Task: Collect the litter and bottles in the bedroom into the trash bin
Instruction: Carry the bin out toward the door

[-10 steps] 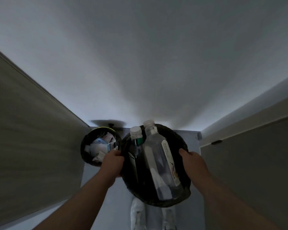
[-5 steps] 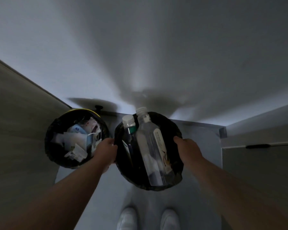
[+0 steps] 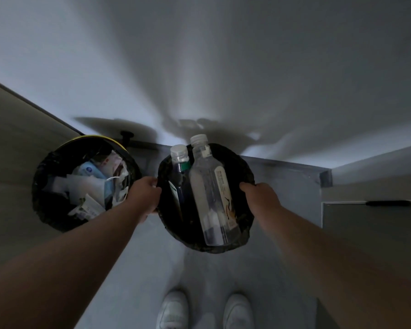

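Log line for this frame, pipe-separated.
left hand grips bin rim | right hand grips opposite rim | bin: clear bottle, dark bottle inside | second bin at left: full of litter

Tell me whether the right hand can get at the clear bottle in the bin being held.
Probably yes, once freed. The right hand grips the rim of the bin, and the clear bottle lies uncovered just beside it. Letting go would leave the left hand holding the bin alone.
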`<state>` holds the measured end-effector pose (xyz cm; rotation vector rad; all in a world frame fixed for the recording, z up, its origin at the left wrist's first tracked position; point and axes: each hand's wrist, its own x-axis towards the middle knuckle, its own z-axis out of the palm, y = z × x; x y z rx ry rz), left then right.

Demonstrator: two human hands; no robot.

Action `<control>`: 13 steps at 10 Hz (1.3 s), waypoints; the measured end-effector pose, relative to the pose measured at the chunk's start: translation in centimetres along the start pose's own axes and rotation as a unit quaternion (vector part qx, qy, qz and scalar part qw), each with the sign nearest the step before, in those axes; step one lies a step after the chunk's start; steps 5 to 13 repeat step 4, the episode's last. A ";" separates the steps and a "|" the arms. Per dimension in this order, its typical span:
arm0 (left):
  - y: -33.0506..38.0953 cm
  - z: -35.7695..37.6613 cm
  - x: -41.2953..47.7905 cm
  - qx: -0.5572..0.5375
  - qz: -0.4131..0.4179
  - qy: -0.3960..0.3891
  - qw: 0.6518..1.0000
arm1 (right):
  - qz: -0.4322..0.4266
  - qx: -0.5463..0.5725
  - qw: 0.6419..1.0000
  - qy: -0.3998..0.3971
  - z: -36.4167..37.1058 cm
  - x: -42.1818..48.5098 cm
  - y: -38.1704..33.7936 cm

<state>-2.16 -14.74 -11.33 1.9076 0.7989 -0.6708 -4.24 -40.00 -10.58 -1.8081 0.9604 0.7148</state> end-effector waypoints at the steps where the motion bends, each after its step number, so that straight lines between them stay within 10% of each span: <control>1: -0.2 0.2 0.4 0.004 -0.001 0.000 1.000 | 0.002 0.000 1.000 0.002 0.4 0.7 0.4; 13: 0.0 -0.5 -0.9 0.038 0.057 0.011 0.998 | 0.000 -0.079 0.997 0.014 -0.4 -0.6 -0.7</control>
